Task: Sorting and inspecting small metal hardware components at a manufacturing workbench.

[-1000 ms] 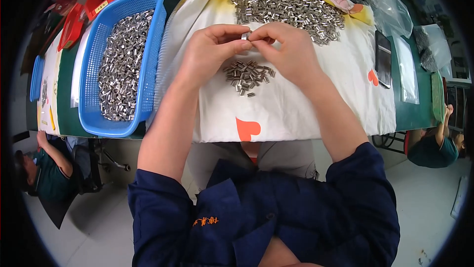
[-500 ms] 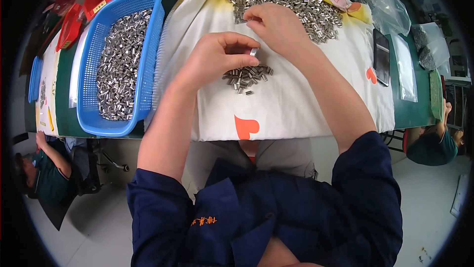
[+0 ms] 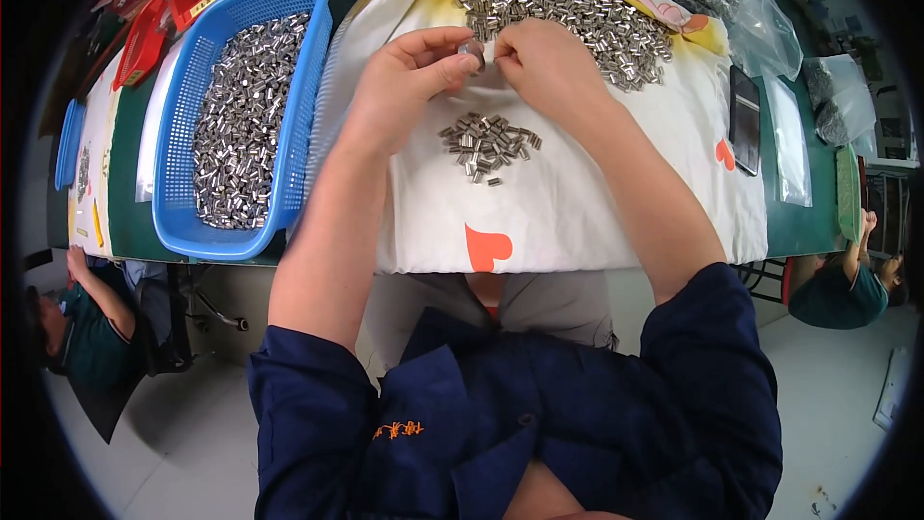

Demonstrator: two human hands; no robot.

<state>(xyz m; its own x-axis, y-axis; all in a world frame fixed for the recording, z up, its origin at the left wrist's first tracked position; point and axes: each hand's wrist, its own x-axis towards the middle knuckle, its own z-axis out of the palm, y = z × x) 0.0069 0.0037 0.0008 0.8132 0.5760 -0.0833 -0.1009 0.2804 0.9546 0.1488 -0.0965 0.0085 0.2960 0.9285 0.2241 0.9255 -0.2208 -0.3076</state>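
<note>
My left hand (image 3: 404, 82) is closed, pinching a small shiny metal cylinder (image 3: 472, 50) between thumb and fingertips. Close by on its right, my right hand (image 3: 553, 68) has its fingers curled together at the near edge of a large heap of short metal cylinders (image 3: 597, 15). Whatever those fingers hold is hidden. Below both hands, a smaller heap of the same cylinders (image 3: 489, 143) lies on the white cloth (image 3: 423, 222), with one piece slightly apart at its near side.
A blue plastic basket (image 3: 166, 183) full of cylinders stands left of the cloth. Red bins (image 3: 144, 44) sit behind it. On the right are a dark phone (image 3: 744, 121), a clear bag (image 3: 789, 140) and bags of parts (image 3: 837, 87). Other people sit at both sides.
My left hand has moved up and away from the small heap with its metal piece. The right hand has shifted slightly down, its fingers more curled, and the two hands' fingertips are closer.
</note>
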